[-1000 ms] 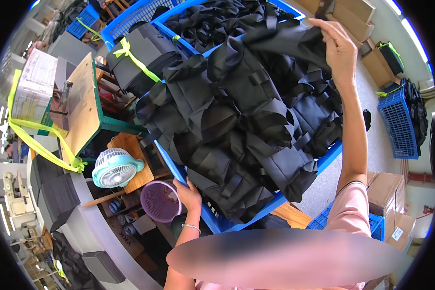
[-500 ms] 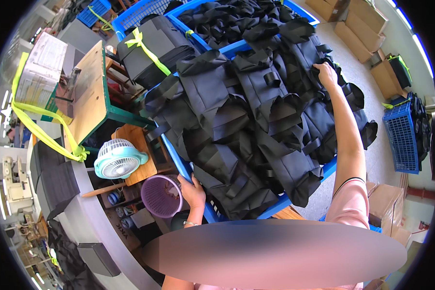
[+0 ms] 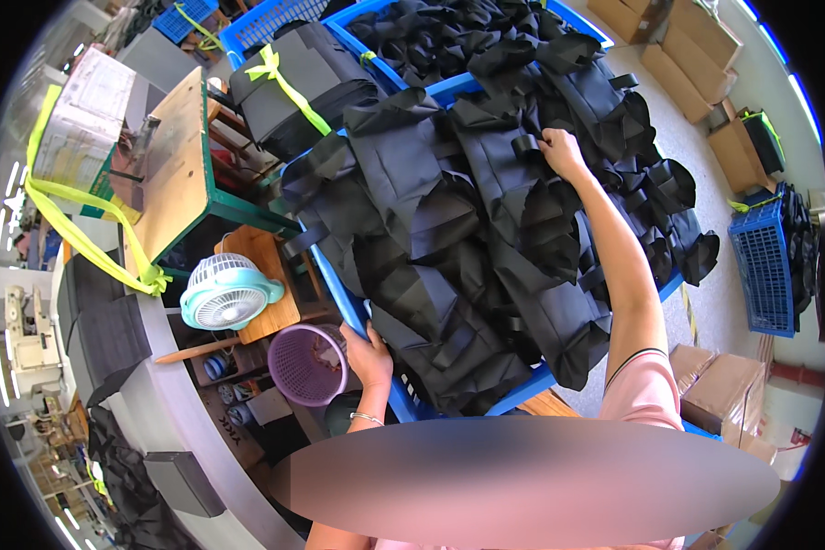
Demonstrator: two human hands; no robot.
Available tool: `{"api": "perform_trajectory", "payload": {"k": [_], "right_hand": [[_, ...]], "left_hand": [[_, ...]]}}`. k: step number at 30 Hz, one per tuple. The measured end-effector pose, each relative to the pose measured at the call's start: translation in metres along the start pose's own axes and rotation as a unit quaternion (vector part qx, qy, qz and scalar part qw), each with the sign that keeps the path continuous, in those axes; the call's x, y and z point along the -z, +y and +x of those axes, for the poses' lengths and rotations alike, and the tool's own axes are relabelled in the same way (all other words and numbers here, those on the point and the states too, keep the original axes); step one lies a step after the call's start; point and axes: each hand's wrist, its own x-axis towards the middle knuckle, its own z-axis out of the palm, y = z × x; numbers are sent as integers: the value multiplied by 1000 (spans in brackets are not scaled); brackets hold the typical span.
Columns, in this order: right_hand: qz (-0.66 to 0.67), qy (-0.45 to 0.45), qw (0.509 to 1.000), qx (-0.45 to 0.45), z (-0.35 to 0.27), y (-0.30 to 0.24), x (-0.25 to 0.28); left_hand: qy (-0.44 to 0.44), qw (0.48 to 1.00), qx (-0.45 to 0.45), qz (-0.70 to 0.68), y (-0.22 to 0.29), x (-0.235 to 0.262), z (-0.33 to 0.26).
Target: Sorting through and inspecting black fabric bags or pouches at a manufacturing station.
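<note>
A large blue plastic crate (image 3: 337, 291) in front of me is heaped with black fabric pieces (image 3: 412, 220), folded and sewn, some with strap loops. My left hand (image 3: 368, 356) is closed around the crate's near left rim. Over the middle right of the heap, my right hand (image 3: 561, 151) is closed with its fingertips on a black fabric piece (image 3: 497, 165), right beside its strap loop (image 3: 526, 143). The fingers partly hide what they pinch.
Behind stands another blue crate (image 3: 472, 84) of black pieces, beside a tied black stack (image 3: 302, 78). At left are a wooden table (image 3: 170, 156), a small fan (image 3: 229, 291), a purple basket (image 3: 307, 367) and a grey tabletop (image 3: 170, 403). Cardboard boxes (image 3: 724, 390) sit at right.
My right hand has moved left and slightly nearer, from the far right pieces to the middle of the heap. My left hand stays on the crate rim. The view has shifted slightly.
</note>
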Motion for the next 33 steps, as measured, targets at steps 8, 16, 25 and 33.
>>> {"api": "perform_trajectory", "payload": {"k": [8, 16, 25, 33], "right_hand": [[-143, -67, 984, -88, -61, -10, 31], [40, 1, 998, 53, -132, -112, 75], [-80, 192, 952, 223, -123, -109, 35], [-251, 420, 841, 230, -60, -66, 125]], "left_hand": [[1, 1000, 1, -11, 8, 9, 2], [1, 1000, 20, 2, 4, 12, 2], [-2, 1000, 1, 9, -7, 4, 2], [1, 1000, 11, 9, -1, 6, 1]]}}
